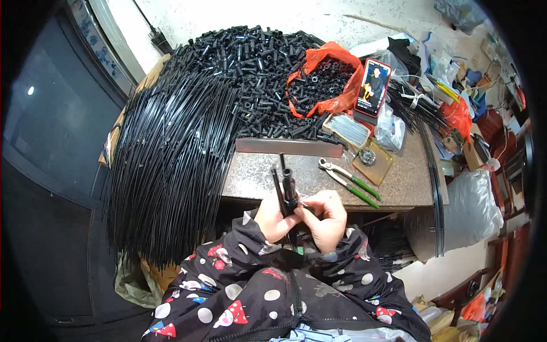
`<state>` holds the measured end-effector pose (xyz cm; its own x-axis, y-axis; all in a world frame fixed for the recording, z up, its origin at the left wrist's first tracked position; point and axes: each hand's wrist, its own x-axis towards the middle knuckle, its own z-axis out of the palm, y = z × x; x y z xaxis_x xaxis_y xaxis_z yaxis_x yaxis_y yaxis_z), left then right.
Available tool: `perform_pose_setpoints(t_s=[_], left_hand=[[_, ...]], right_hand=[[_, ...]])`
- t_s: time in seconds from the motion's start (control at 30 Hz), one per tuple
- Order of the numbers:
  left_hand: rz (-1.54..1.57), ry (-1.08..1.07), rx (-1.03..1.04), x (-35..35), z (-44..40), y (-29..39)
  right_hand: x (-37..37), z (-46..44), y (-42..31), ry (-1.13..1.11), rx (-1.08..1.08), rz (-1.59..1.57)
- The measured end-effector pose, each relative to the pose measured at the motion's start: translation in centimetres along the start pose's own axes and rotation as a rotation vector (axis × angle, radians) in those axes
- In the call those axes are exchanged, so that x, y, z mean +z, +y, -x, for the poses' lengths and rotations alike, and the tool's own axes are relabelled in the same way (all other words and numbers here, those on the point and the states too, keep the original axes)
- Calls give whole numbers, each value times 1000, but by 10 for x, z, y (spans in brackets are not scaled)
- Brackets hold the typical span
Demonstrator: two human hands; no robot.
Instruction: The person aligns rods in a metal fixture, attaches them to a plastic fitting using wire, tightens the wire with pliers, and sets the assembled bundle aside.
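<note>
Close to my body, in front of the table edge, my left hand [274,218] is closed round a black plastic tube [288,185] and some thin black rods [277,183] that stick up beside it. My right hand [326,219] pinches at the tube's lower end, thumb and forefinger together. A thin, pale strand like wire [303,199] shows at its fingertips. The fingers hide where rods and tube meet. Green-handled pincers [350,183] lie on the table, right of my hands.
Long black rods [171,154] overhang the table's left side. Behind a metal strip [288,147] lies a heap of black tubes [250,74]. A red bag [347,62] holds small black parts. A phone [373,85] stands behind a box of thin wires [348,130].
</note>
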<state>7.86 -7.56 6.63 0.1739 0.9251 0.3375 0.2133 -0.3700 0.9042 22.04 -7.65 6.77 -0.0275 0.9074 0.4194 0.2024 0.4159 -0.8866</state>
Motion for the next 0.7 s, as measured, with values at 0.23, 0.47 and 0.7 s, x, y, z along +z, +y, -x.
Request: perform_pose_setpoints(t_s=[0.23,0.47,0.7], left_hand=[[425,45,-175,7,-1,5],[661,98,-23,21,8,-15],[493,80,56,9,-15,44]], right_hand=[[14,6,4,66,-71,-154],[7,-14,3,-176,241,-367],[-14,-19,-60,16,-555,230]])
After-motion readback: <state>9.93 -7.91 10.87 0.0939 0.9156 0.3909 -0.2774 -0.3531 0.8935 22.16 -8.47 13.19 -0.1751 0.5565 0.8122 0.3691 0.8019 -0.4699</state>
